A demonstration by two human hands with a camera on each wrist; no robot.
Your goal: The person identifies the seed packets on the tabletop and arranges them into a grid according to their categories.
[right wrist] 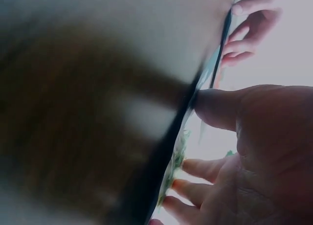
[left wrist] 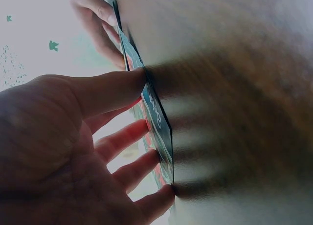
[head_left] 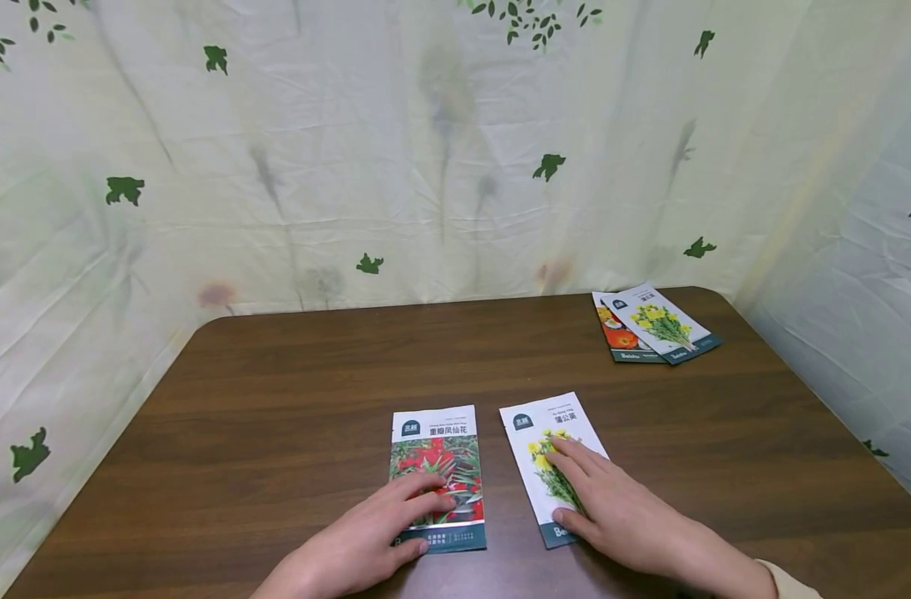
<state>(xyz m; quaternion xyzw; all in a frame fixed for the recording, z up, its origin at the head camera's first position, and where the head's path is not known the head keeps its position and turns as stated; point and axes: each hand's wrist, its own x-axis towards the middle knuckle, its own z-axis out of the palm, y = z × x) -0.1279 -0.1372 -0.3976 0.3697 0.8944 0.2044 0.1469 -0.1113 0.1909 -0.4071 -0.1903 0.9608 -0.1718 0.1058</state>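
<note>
A seed packet with red flowers lies flat at the front middle of the table. My left hand rests on its lower left part, fingers spread and fingertips on the printed side. In the left wrist view the left thumb touches the packet near its lower edge. To the right lies a white seed packet with yellow flowers, slightly turned. My right hand rests on its right side, covering part of the picture. The right thumb presses near the dark bottom band in the right wrist view.
At the table's back right corner, another yellow-flower packet overlaps a packet with orange pictures. The brown wooden table meets a pale curtain with green leaf prints behind and along the sides.
</note>
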